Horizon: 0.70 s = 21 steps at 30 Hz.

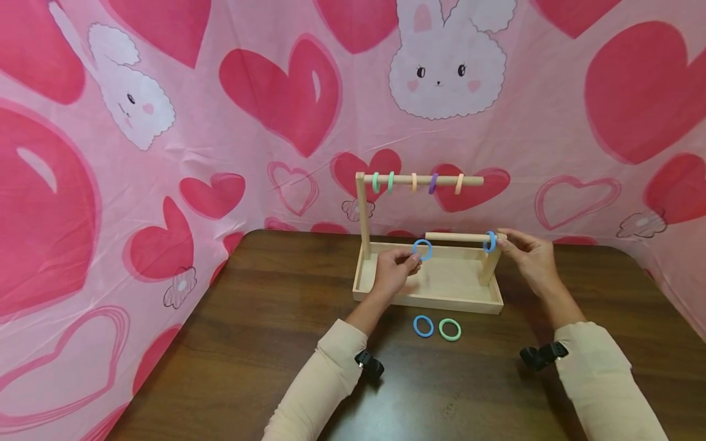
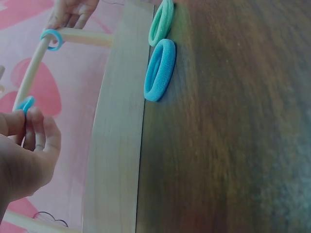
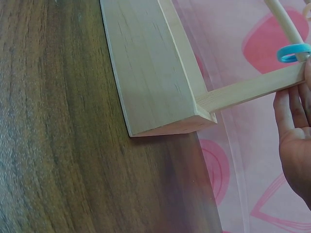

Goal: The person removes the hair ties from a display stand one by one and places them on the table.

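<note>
My left hand (image 1: 393, 269) pinches a blue hair tie (image 1: 431, 250) between thumb and fingers, near the free left end of the lower wooden bar (image 1: 458, 237). In the left wrist view that hair tie (image 2: 27, 104) overlaps the bar's tip. Another blue hair tie (image 1: 493, 242) hangs round the bar's right end, beside the short post. My right hand (image 1: 532, 257) holds the top of this post (image 3: 257, 89) on the wooden stand, thumb in front and fingers behind. The stand's tray (image 1: 430, 300) sits on the table.
On the taller upper bar (image 1: 471, 180) hang several hair ties in green, peach and purple. A blue hair tie (image 2: 166, 73) and a green hair tie (image 2: 164, 24) lie on the brown table (image 1: 265, 318) before the tray. A pink heart-patterned cloth (image 1: 265, 122) hangs behind.
</note>
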### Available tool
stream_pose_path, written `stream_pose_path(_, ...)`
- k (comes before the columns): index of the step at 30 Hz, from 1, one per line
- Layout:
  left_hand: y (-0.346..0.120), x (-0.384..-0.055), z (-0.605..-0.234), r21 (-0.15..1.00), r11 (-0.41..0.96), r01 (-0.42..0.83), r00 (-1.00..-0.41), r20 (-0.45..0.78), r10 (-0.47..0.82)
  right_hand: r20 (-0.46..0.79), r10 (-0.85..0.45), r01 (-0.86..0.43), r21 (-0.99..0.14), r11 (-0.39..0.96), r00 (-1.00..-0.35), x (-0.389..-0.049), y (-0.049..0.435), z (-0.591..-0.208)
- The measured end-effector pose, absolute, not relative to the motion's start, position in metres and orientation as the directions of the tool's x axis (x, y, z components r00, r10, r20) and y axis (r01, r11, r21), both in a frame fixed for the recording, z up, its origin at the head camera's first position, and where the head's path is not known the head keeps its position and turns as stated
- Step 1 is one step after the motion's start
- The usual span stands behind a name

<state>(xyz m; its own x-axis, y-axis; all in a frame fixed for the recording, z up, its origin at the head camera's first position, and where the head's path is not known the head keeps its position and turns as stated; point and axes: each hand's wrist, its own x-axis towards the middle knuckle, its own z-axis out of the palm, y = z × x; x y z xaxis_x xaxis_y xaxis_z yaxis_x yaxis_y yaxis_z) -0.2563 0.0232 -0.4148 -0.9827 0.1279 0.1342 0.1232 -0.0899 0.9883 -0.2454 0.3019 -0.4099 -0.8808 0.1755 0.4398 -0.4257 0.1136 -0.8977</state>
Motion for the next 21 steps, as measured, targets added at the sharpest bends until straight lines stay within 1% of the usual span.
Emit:
stream_pose_path(9,0.014,-0.253,-0.414,0.989,-0.147,0.026,-0.97,0.061,0.235,0.434,0.183,-0.419,-0.901,0.116,-0.882,-0.245,0.302,-0.41)
stream_pose_path(21,0.001,-0.246,-0.416,0.983,-0.168,-0.075,-0.955,-0.022,0.297,0.433,0.18,-0.42,-0.901,0.106,-0.883,-0.246,0.302,-0.411)
